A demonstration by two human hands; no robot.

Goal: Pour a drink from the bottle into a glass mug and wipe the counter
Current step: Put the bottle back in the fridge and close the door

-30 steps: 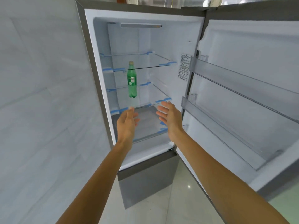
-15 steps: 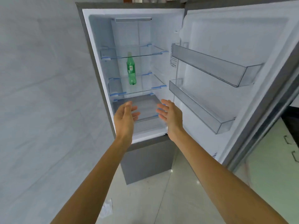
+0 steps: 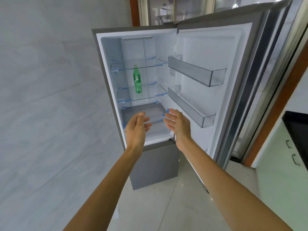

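Note:
A green plastic bottle [image 3: 137, 79] stands upright on the middle glass shelf inside the open fridge [image 3: 106, 84]. My left hand [image 3: 135, 129] and my right hand [image 3: 179, 125] are both held out in front of the fridge's lower compartment, palms facing each other, fingers apart, holding nothing. Both hands are below the bottle and well short of it. No mug or cloth is in view.
The fridge door [image 3: 221, 90] stands open to the right, with two clear door bins [image 3: 196, 74]. A grey tiled wall [image 3: 46, 105] fills the left. A pale green cabinet [image 3: 283, 155] with a dark counter top [image 3: 298, 129] stands at the right. The floor is glossy tile.
The view has pulled back from the fridge and shifted right, so the fridge looks smaller and the cabinet appears. My hands keep their open pose, farther from the shelves.

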